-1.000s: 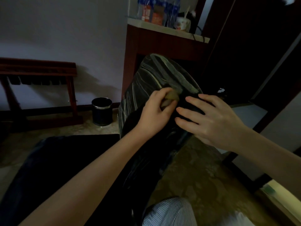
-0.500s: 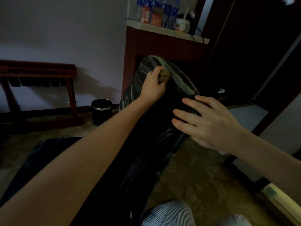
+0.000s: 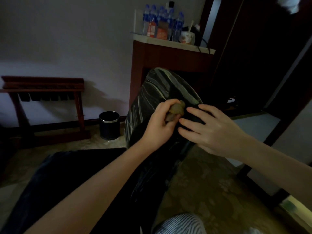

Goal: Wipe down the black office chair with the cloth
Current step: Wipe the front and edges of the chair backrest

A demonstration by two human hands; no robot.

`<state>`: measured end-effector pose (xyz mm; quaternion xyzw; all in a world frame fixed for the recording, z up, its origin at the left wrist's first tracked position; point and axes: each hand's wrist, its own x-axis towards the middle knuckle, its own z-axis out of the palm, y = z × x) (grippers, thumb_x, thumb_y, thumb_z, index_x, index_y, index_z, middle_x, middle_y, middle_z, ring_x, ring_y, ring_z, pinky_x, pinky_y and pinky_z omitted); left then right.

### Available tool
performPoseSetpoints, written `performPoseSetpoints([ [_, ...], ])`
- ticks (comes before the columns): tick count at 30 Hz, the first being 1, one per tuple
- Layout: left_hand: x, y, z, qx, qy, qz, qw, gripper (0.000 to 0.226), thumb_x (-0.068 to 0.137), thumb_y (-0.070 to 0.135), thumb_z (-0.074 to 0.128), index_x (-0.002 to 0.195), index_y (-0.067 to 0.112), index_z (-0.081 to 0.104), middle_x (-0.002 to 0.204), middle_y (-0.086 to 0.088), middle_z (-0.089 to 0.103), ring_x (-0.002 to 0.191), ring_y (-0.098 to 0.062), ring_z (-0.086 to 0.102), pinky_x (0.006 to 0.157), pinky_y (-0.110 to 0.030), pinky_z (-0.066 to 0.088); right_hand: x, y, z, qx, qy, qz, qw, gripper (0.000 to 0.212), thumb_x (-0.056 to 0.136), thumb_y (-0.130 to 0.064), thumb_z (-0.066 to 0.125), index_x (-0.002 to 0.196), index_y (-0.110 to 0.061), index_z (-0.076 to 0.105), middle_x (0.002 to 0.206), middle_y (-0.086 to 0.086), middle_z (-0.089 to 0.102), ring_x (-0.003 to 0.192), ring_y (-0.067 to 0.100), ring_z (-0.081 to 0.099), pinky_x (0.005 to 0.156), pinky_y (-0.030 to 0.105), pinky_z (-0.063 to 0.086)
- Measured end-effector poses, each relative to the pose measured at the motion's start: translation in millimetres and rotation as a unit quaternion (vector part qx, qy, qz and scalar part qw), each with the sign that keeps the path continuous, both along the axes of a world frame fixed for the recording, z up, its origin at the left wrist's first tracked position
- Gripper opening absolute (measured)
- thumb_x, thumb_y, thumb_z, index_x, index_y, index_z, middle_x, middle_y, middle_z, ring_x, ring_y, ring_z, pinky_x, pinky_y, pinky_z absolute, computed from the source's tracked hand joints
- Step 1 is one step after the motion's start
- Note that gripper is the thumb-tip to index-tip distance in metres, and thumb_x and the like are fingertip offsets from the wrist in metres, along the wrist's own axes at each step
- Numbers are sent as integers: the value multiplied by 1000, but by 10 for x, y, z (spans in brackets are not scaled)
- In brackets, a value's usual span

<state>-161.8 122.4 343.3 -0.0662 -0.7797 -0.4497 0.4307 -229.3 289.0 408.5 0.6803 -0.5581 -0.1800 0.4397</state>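
The left hand (image 3: 160, 126) has slid down the back of the chair (image 3: 150, 95), fingers bunched around the cloth (image 3: 177, 110). The right hand (image 3: 216, 132) rests beside it, fingers straight and spread.

I can read no text from here. The water bottles (image 3: 162, 19) on the cabinet (image 3: 168, 58) carry blue labels and the small cartons (image 3: 152, 29) beside them red ones, with what may be lettering, too dim and blurred to make out.

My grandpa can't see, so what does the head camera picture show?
A left hand holds a bunched cloth against a black chair, while the right hand rests flat beside it. A small bin stands by the wall.
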Motion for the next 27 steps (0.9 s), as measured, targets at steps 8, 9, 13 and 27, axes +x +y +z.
performPoseSetpoints([
  [8, -337, -255, 310, 66, -14, 69, 995, 32, 88, 18, 51, 120, 11, 51, 113, -10, 54, 102, -17, 51, 90, -22, 44, 206, 327, -65, -82, -216, -95, 968, 62, 89, -58, 37, 140, -24, 32, 148, 1, 32, 140, 26, 19, 114, 43, 12],
  [9, -457, -343, 376, 72, -23, 91, 993, 32, 90, 16, 52, 122, 11, 50, 115, -10, 52, 101, -15, 51, 91, -20, 44, 263, 326, -53, -119, -277, -112, 947, 64, 89, -62, 32, 141, -26, 30, 148, -1, 33, 140, 23, 18, 114, 41, 14],
  [13, -878, -588, 484, 74, -93, 82, 989, 34, 90, 24, 55, 122, 12, 51, 117, -14, 55, 103, -20, 56, 97, -41, 46, 389, 150, 4, -170, -522, -169, 819, 84, 79, -74, 46, 147, -34, 18, 153, -15, 18, 141, 7, 13, 115, 35, 18],
  [27, 157, 119, 186, -44, 22, -28, 998, 34, 87, 6, 57, 121, 10, 53, 116, -7, 51, 109, -6, 48, 93, -10, 35, 393, -38, -225, -253, -709, -81, 653, 85, 77, -28, 72, 143, -40, 19, 135, -25, 35, 114, -21, 36, 95, 8, 34],
])
